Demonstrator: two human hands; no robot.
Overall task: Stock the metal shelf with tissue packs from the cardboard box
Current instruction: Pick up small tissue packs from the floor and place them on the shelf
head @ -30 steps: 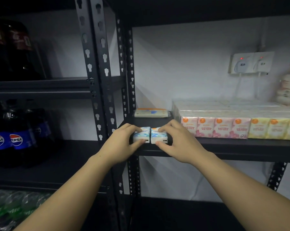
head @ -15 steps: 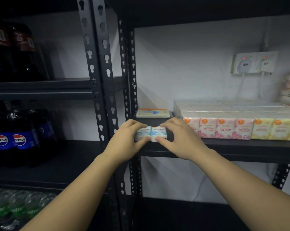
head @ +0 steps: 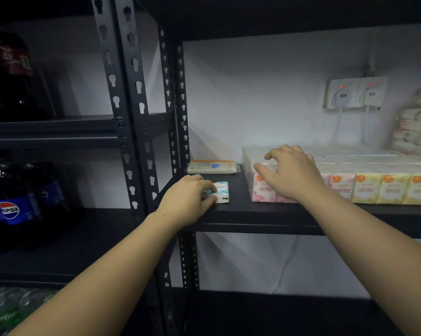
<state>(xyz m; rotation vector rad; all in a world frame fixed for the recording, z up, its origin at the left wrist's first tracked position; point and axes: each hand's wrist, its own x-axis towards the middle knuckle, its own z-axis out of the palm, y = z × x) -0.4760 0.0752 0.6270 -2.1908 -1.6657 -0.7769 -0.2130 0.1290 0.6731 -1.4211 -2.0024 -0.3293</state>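
Your left hand point(head: 189, 198) is gripping the blue tissue pack point(head: 219, 192), partly hiding it; your right hand point(head: 290, 173) is resting, fingers spread, on the pink packs point(head: 262, 187).

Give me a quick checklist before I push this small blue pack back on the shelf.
1. Left hand grips the blue tissue pack: ok.
2. Pack sits fully on the metal shelf: ok.
3. Path behind clear: not ok, the flat wipes pack lies behind it.
4. Right hand out of the way, resting on the pink tissue block: ok.
5. Gap between pack and pink block: ok.
6. Second blue pack's whereabouts: cannot tell.
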